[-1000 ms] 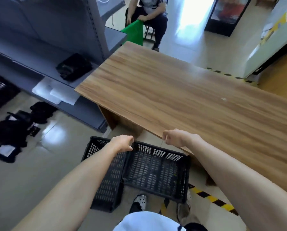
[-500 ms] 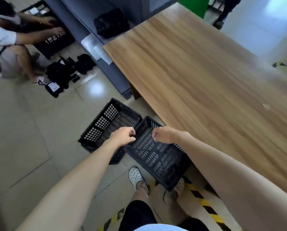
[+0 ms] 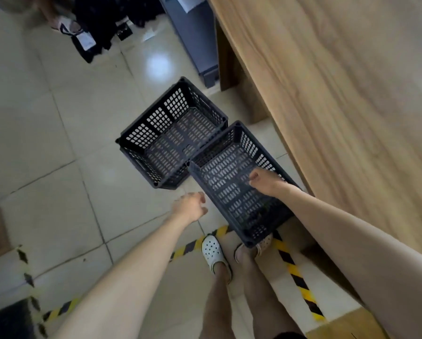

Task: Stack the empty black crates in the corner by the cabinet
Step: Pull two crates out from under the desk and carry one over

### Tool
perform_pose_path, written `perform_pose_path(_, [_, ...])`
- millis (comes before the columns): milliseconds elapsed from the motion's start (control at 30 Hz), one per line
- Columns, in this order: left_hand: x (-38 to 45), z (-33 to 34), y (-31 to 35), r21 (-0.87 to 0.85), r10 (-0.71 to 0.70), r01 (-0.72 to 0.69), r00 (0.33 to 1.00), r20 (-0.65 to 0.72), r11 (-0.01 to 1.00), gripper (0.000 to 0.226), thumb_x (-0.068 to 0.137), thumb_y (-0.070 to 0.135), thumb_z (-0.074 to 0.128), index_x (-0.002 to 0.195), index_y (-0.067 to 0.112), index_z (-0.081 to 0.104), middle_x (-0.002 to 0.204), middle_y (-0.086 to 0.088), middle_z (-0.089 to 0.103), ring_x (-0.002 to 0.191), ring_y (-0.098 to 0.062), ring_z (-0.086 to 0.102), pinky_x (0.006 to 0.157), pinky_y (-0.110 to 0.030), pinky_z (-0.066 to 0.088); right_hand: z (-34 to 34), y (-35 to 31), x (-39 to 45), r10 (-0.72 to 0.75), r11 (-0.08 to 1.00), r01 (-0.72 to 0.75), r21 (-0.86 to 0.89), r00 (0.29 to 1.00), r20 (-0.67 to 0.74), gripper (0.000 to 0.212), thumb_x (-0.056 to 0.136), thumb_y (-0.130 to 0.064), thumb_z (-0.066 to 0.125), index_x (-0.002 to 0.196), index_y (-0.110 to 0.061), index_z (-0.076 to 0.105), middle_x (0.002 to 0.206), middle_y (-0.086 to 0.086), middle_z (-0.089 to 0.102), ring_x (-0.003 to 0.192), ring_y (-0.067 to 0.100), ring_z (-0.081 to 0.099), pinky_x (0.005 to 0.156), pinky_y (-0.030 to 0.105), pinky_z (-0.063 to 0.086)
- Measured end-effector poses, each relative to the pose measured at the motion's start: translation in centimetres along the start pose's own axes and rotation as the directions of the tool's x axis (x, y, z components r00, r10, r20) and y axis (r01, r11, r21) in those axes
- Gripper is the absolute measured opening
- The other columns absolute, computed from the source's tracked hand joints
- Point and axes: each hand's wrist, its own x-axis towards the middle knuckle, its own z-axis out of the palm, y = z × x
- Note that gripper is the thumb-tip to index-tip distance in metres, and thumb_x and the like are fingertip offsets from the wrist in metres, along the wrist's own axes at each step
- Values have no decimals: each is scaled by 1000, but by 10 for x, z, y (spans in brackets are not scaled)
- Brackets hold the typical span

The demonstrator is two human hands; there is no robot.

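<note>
Crates first: on my feed an empty black perforated plastic crate (image 3: pixel 173 135) sits on the pale tiled floor (image 3: pixel 58 143) at the centre of the frame, and a second black perforated plastic crate (image 3: pixel 239 184) lies just right of it, lower in the frame, their near corners touching, its far side close under the edge of the long wooden table (image 3: pixel 339 94) that fills the right. I see the left hand (image 3: pixel 189 206) below the first crate with its fingers loosely curled, holding nothing, just beside the second crate's left rim. The right hand (image 3: pixel 266 181) reaches over the second crate's right rim; whether its fingers grip that rim I cannot tell.
</note>
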Motion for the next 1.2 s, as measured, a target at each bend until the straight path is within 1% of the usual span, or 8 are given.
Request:
perform_pose_path(133, [26,38,-4,-105,-38,41,999,36,994,37,92,41,58,126,26,54,132,-1,58,119,-24,55,90,-36,47,25,25,31,113,992,-106,70,989,-93,31,100,-23,46,125,-6,52,121,18,59,107,34,60,93,45,49])
perform_pose_path(233, [48,73,-9,-182,-41,50,998,50,982,41,91,42,59,128,24,53,133,-2,57,122,-23,54,94,-37,47,43,47,53,143,985,-132,109,984,-104,36,100,-18,48,133,-6,45,111,15,57,93,31,58,84,42,49])
perform_pose_path(367, [70,116,-11,-271,-88,113,991,104,956,45,90,38,60,132,26,49,136,-1,53,124,-22,52,97,-37,45,66,79,87,178,981,-165,104,975,-131,45,96,-21,51,139,-13,38,134,13,45,96,29,54,67,32,43])
perform_pose_path(667, [108,172,-17,-431,-118,184,977,176,883,56,90,38,59,139,20,41,135,-5,54,120,-26,54,97,-41,46,86,106,150,342,939,-342,38,916,-209,66,91,-26,51,149,-17,21,148,13,32,134,36,33,105,49,37])
perform_pose_path(800, [127,183,-25,-579,-130,233,968,214,782,67,87,39,64,142,13,35,137,-13,52,121,-30,53,100,-45,46,93,121,174,369,926,-375,32,887,-278,69,89,-27,55,149,-16,21,150,11,31,136,34,32,105,47,34])
perform_pose_path(933, [152,192,-36,-671,-138,286,954,266,684,81,90,41,64,152,10,22,151,-12,38,135,-28,42,100,-31,38,95,143,196,319,931,-358,-70,892,-320,76,88,-22,54,152,-15,12,154,10,24,140,32,27,110,51,29])
perform_pose_path(1000, [165,196,-41,-720,-158,333,940,301,609,86,90,42,65,154,12,18,156,-9,34,139,-26,38,101,-33,37,91,157,204,316,926,-365,-96,889,-331,78,88,-21,54,152,-14,11,154,10,25,140,31,27,111,51,27])
perform_pose_path(1200, [197,212,-23,-823,-144,387,921,361,415,80,90,42,65,153,15,22,155,-4,33,140,-25,36,106,-41,38,85,187,227,323,943,-332,-17,927,-192,76,93,-22,54,154,-14,10,154,15,28,135,36,37,106,44,36])
